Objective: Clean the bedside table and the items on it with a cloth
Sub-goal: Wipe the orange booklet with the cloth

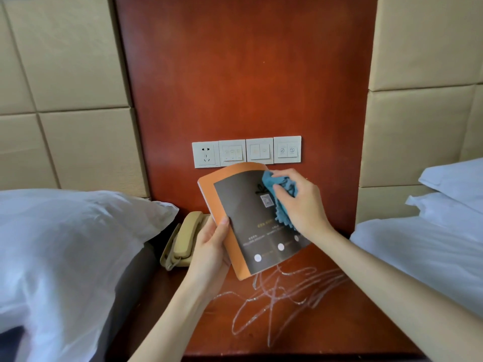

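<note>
My left hand (211,246) grips an orange and dark grey booklet (243,220) by its left edge and holds it tilted up above the bedside table (339,330). My right hand (300,202) holds a bunched blue cloth (281,197) pressed against the booklet's upper right part. The reddish-brown tabletop carries wet, shiny streaks (282,296) below the booklet. A beige telephone (183,241) sits at the table's back left, partly hidden by my left hand.
A white pillow (65,246) on the left bed overlaps the table's left side. White bedding (431,246) lies to the right. A row of wall switches and a socket (245,151) is mounted on the wooden panel just above the booklet.
</note>
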A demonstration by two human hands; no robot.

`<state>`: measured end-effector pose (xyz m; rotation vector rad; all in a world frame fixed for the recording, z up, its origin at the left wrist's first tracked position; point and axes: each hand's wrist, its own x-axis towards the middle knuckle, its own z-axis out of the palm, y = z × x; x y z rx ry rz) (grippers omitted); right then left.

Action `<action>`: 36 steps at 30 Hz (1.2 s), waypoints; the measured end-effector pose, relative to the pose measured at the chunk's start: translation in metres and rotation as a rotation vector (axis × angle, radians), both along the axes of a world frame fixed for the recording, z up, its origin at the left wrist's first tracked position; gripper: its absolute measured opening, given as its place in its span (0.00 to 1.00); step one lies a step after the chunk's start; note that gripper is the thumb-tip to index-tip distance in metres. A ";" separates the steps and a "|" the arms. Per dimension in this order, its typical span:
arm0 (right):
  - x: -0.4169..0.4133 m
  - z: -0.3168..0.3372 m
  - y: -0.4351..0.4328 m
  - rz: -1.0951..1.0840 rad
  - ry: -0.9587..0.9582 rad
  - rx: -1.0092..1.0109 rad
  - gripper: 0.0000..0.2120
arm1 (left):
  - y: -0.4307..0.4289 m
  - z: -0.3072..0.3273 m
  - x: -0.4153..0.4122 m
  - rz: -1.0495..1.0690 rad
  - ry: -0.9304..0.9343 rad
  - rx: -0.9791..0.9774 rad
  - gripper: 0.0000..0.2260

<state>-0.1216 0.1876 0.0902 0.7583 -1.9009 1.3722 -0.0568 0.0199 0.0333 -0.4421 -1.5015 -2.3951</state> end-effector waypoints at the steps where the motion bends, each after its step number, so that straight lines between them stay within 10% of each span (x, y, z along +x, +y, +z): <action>1: -0.004 -0.002 0.002 -0.030 -0.028 -0.034 0.08 | 0.001 -0.001 0.001 -0.005 -0.003 -0.012 0.12; 8: -0.017 -0.003 -0.002 -0.131 -0.239 -0.282 0.04 | 0.001 -0.001 0.004 0.005 -0.036 -0.071 0.12; 21: 0.036 0.004 -0.051 0.260 0.192 0.434 0.10 | 0.010 0.005 0.010 0.083 -0.011 -0.098 0.13; 36: -0.030 -0.002 -0.015 -0.038 -0.521 -0.249 0.06 | -0.002 -0.005 0.021 0.036 -0.032 -0.199 0.12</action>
